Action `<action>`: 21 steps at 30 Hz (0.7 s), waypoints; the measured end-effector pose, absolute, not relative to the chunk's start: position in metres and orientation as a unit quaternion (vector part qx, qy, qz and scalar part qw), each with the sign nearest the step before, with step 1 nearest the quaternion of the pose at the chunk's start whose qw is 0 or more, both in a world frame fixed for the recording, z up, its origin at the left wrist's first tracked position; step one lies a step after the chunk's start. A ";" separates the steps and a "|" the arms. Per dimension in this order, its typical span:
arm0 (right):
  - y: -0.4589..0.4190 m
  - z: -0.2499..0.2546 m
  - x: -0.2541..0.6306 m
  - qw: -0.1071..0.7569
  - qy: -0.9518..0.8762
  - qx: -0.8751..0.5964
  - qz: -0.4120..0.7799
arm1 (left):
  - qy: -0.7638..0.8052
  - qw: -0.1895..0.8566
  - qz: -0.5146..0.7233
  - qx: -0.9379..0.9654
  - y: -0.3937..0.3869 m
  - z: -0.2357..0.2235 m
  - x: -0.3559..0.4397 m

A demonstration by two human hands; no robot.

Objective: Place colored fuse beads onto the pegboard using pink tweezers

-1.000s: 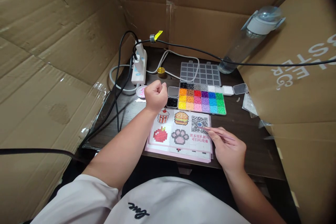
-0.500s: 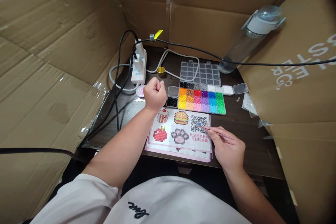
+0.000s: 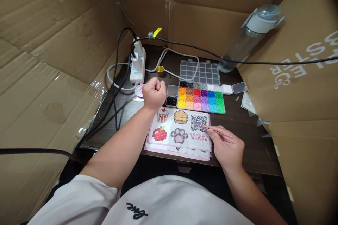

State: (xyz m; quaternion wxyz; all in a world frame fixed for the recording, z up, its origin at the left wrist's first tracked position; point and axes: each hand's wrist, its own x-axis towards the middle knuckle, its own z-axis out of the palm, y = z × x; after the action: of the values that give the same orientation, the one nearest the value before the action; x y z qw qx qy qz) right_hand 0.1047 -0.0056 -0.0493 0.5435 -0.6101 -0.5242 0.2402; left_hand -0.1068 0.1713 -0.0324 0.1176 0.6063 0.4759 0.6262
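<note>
My left hand (image 3: pixel 154 94) is a closed fist held over the dark table, just above the cupcake picture; nothing shows in it. My right hand (image 3: pixel 227 147) pinches thin pink tweezers (image 3: pixel 215 132), whose tip rests on the QR code of the pattern sheet (image 3: pixel 180 130). That sheet shows a cupcake, a burger, an apple and a paw. Behind it lies a tray of coloured beads (image 3: pixel 201 97) with its clear lid (image 3: pixel 200 72) open at the back.
A white power strip (image 3: pixel 137 65) with black and white cables sits at the back left, next to a small gold cap (image 3: pixel 160 70). A clear water bottle (image 3: pixel 245 36) leans at the back right. Cardboard walls enclose the table (image 3: pixel 245 130). Small clear boxes (image 3: pixel 239 87) flank the tray.
The view has shifted slightly; my left fist has drifted a little down and left. The right hand and tweezers stay on the sheet.
</note>
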 end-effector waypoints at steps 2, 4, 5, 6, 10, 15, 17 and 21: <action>-0.006 -0.049 0.105 0.544 -0.524 -0.609 0.242 | 0.474 0.118 0.626 0.607 0.171 -0.032 -0.107; -0.006 -0.049 0.105 0.545 -0.523 -0.608 0.244 | 0.473 0.120 0.626 0.609 0.171 -0.032 -0.106; -0.006 -0.049 0.105 0.545 -0.523 -0.608 0.246 | 0.472 0.120 0.626 0.609 0.172 -0.032 -0.106; -0.006 -0.049 0.105 0.544 -0.523 -0.607 0.250 | 0.472 0.120 0.626 0.609 0.172 -0.032 -0.106; -0.006 -0.051 0.106 0.541 -0.526 -0.602 0.261 | 0.472 0.121 0.627 0.608 0.172 -0.033 -0.106; -0.005 -0.051 0.105 0.540 -0.524 -0.605 0.260 | 0.470 0.117 0.629 0.608 0.173 -0.034 -0.107; -0.005 -0.051 0.105 0.536 -0.525 -0.606 0.263 | 0.468 0.118 0.631 0.607 0.173 -0.033 -0.106; -0.005 -0.050 0.104 0.532 -0.526 -0.611 0.258 | 0.469 0.123 0.631 0.606 0.172 -0.032 -0.106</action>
State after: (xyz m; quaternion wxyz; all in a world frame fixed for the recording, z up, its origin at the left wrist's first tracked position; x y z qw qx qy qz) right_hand 0.1042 -0.0050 -0.0503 0.5318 -0.6114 -0.5262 0.2579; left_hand -0.1060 0.1724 -0.0322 0.1233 0.6056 0.4685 0.6313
